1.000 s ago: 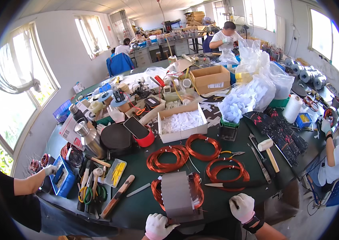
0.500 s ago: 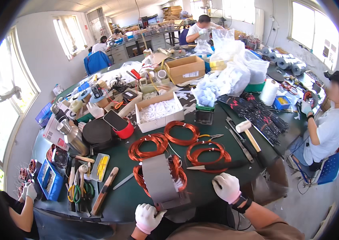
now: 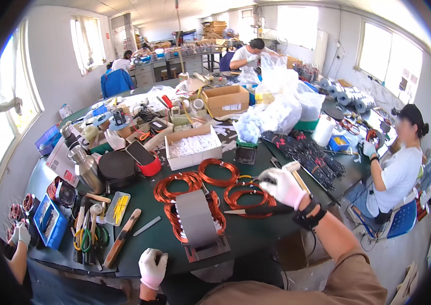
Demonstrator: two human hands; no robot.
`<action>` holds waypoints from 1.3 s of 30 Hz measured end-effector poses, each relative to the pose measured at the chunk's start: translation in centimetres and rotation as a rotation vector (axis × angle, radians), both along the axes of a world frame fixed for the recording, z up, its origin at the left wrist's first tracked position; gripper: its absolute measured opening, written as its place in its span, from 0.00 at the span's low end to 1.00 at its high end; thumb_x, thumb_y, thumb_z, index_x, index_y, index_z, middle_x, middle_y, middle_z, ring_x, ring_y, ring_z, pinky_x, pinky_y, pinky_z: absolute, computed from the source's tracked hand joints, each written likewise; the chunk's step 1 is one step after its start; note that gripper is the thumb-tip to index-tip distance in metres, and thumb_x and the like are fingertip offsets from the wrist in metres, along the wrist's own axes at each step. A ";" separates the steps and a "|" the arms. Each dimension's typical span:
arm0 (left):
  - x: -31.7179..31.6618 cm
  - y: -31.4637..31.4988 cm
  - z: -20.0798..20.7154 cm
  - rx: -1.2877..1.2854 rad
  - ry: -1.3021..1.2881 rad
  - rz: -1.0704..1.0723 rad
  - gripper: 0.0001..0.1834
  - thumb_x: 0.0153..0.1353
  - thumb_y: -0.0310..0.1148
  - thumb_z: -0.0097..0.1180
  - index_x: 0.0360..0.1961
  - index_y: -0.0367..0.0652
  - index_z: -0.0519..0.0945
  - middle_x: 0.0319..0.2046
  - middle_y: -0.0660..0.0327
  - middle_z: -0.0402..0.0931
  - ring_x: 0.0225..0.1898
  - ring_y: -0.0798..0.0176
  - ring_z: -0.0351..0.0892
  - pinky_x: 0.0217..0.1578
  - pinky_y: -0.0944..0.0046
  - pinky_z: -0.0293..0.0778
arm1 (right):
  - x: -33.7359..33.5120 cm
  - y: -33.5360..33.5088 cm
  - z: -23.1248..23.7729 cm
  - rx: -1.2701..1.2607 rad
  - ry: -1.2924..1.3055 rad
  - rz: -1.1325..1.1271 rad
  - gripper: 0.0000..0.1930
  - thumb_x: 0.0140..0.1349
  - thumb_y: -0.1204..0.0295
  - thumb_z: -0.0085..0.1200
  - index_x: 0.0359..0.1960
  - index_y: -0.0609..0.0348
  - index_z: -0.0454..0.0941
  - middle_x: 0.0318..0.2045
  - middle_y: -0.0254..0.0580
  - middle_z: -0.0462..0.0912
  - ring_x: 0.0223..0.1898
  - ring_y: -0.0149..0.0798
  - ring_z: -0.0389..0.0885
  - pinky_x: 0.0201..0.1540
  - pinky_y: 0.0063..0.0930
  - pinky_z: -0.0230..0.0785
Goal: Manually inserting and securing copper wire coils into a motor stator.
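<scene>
My right hand [image 3: 283, 187], in a white glove, reaches over a loose copper wire coil [image 3: 246, 199], beside the white-headed mallet [image 3: 296, 175]. Its fingers are bent and apart, with nothing visible in them. At the table's front edge my left hand [image 3: 153, 267], also gloved, is loosely closed, and I see nothing in it. Between them stands a grey motor stator core [image 3: 193, 216] with copper windings at both ends, resting on a dark metal base [image 3: 205, 249]. Two more copper coils [image 3: 218, 172] [image 3: 174, 187] lie behind it. A pointed dark-handled blade [image 3: 261, 210] lies near my right wrist.
At left are a wooden-handled tool [image 3: 123, 239], scissors [image 3: 87, 239], a blue tray [image 3: 50, 223] and a steel flask [image 3: 86, 170]. A white box of slips [image 3: 193, 147] stands behind the coils. Black sleeved wires [image 3: 301, 152] lie right. Co-workers sit around; one [image 3: 395, 162] is at right.
My right hand has moved forward from the front edge to above the right coil and mallet. My left hand has left the stator's base and shifted left. The view has turned slightly.
</scene>
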State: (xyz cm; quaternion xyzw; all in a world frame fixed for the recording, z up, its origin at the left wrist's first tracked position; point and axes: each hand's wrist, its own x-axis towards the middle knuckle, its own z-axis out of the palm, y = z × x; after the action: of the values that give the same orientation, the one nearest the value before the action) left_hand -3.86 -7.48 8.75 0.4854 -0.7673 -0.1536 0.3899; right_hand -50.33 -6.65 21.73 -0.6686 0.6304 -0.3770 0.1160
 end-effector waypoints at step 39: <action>-0.7 0.5 -1.5 -0.239 -0.128 0.123 0.04 0.57 0.30 0.67 0.28 0.44 0.84 0.26 0.57 0.82 0.31 0.48 0.82 0.35 0.52 0.77 | -3.2 -24.8 4.2 0.005 1.162 -0.147 0.12 0.65 0.66 0.54 0.44 0.45 0.90 0.48 0.42 0.84 0.56 0.48 0.81 0.55 0.47 0.74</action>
State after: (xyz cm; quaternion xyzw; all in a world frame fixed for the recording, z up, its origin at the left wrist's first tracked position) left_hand -4.52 -6.98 7.27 0.4906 -0.7721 -0.0058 0.4038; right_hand -53.55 -31.48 25.91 -0.7200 0.6361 0.0460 -0.2738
